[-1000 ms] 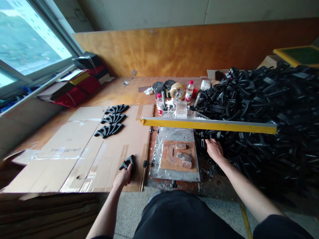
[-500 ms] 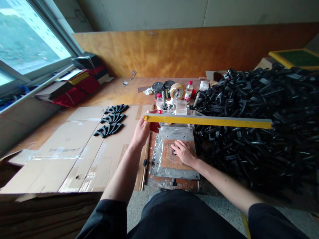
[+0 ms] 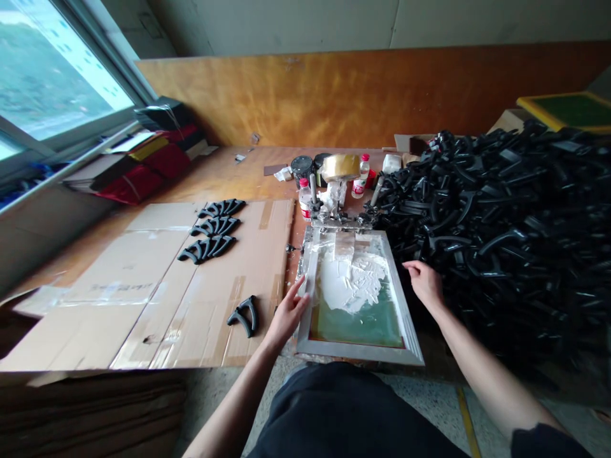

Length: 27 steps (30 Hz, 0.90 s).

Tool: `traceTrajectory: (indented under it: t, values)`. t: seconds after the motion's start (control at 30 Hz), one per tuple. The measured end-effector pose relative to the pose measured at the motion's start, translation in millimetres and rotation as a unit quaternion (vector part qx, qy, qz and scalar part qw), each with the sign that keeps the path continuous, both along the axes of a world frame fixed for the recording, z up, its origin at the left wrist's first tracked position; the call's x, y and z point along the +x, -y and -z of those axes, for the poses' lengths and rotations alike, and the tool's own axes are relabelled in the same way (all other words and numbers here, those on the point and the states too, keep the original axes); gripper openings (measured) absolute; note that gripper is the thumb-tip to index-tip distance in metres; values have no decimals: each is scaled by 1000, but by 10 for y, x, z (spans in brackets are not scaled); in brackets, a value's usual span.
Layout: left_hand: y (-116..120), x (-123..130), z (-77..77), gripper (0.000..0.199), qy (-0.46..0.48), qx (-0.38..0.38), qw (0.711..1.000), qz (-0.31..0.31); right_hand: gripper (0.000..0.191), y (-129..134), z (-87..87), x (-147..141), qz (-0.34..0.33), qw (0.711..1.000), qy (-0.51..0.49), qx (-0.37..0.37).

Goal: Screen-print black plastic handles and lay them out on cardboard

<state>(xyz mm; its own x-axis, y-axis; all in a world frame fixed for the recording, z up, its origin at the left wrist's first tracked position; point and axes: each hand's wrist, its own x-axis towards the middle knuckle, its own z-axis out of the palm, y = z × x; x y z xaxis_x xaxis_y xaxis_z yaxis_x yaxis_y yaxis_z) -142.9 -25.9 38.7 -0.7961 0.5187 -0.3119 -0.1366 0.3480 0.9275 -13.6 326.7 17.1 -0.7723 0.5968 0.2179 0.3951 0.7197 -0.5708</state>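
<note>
A framed green screen [image 3: 360, 327] lies flat in front of me, with white paste [image 3: 351, 283] spread over its upper part. My left hand [image 3: 287, 312] is at the frame's left edge, fingers apart and holding nothing. Right of the frame is my right hand [image 3: 424, 283], its fingers drawn together; what they hold, if anything, is too small to tell. A black curved part [image 3: 245, 316] rests on the cardboard [image 3: 210, 331], left of my left hand. Three rows of similar black parts [image 3: 207, 248] sit farther back on it.
A large heap of black parts [image 3: 501, 254] fills the right side. Behind the screen stand a metal clamp [image 3: 341, 221], a tape roll [image 3: 340, 168], two bottles [image 3: 304, 200] and dark jars [image 3: 301, 168]. Bundled books [image 3: 138, 162] lie by the window.
The screen has swung down flat over the base plate. My left hand has let go of its frame and moved lower; my right hand has moved right, off the plate. A black part now lies on the cardboard.
</note>
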Motion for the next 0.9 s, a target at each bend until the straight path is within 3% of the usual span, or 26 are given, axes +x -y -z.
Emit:
traceTrajectory:
  t: [0.1, 0.17, 0.3, 0.4, 0.5, 0.63, 0.7, 0.77, 0.83, 0.9]
  values:
    - [-37, 8, 357, 71, -32, -61, 998, -10, 37, 189, -264, -448, -52, 993, -70, 84]
    - [-67, -4, 477, 68, -44, -88, 995, -13, 51, 454, -433, -790, -123, 982, -50, 138]
    - [-76, -14, 544, 63, -51, -116, 992, -5, 21, 899, -549, -1138, -220, 958, 109, 150]
    - [-61, -9, 570, 61, -52, -121, 991, -3, 8, 1085, -428, -963, -274, 933, 161, 172]
    - [-53, -7, 607, 60, -48, -113, 992, -1, 17, 1170, -319, -597, -366, 894, 151, 211]
    - [-54, -13, 639, 60, -56, -110, 992, -2, 18, 1116, -396, -349, -481, 844, 138, 191]
    - [-52, -18, 640, 59, -61, -111, 992, -3, 13, 1071, -476, -402, -493, 843, 140, 160]
    - [-47, -22, 633, 58, -60, -113, 992, -2, 10, 1066, -512, -491, -460, 867, 127, 143]
    - [-43, -24, 622, 58, -57, -112, 992, 0, 12, 1106, -477, -525, -423, 886, 103, 162]
    - [-42, -24, 610, 59, -51, -104, 993, 0, 18, 1158, -400, -471, -423, 882, 87, 190]
